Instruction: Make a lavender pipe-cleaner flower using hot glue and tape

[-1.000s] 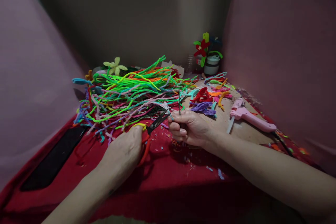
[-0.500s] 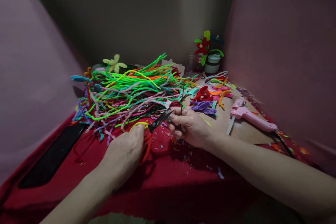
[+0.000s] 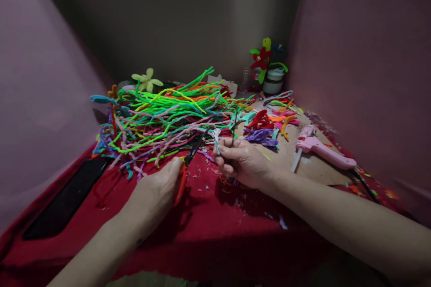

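My left hand (image 3: pixel 161 184) is closed around the orange and yellow handles of a pair of scissors (image 3: pixel 194 149). The dark blades point up and to the right, apart from my right hand. My right hand (image 3: pixel 240 159) pinches a short light-blue pipe cleaner piece (image 3: pixel 217 141) with a frayed white tip. A thin dark stem (image 3: pixel 235 128) also stands up from the fingers of that hand. Behind both hands spreads a tangled heap of pipe cleaners (image 3: pixel 168 103) in green, pink, orange and other colours.
A pink glue gun (image 3: pixel 323 151) lies on a cardboard sheet (image 3: pixel 303 170) at right, beside bent red loops (image 3: pixel 261 120) and purple loops (image 3: pixel 261 137). A long black object (image 3: pixel 65 199) lies at left on the red cloth (image 3: pixel 208 219). Behind stands a lidded jar (image 3: pixel 273 81).
My left hand has drawn the scissors down and left, away from the piece in my right hand. The blades look closer together now. My right hand has hardly moved.
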Action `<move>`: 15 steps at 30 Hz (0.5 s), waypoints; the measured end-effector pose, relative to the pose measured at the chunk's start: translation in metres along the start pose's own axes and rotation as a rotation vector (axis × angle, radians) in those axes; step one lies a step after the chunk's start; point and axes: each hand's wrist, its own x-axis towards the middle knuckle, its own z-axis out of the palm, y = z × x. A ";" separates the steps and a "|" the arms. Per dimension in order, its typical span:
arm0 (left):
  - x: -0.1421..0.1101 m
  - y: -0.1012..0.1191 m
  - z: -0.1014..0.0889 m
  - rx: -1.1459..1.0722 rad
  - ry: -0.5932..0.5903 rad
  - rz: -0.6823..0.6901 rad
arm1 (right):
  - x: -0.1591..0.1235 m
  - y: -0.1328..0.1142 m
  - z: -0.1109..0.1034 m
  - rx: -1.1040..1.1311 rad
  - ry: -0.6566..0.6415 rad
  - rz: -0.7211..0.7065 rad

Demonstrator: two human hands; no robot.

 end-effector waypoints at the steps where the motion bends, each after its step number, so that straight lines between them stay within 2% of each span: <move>1: 0.000 -0.003 0.001 0.012 -0.002 -0.004 | 0.000 -0.001 -0.001 0.014 -0.012 0.001; 8: -0.002 -0.025 0.007 0.067 -0.104 -0.007 | 0.001 -0.001 -0.002 0.051 -0.042 -0.005; 15: 0.021 -0.023 -0.002 -0.031 -0.130 0.009 | 0.001 -0.002 0.000 0.001 0.008 0.013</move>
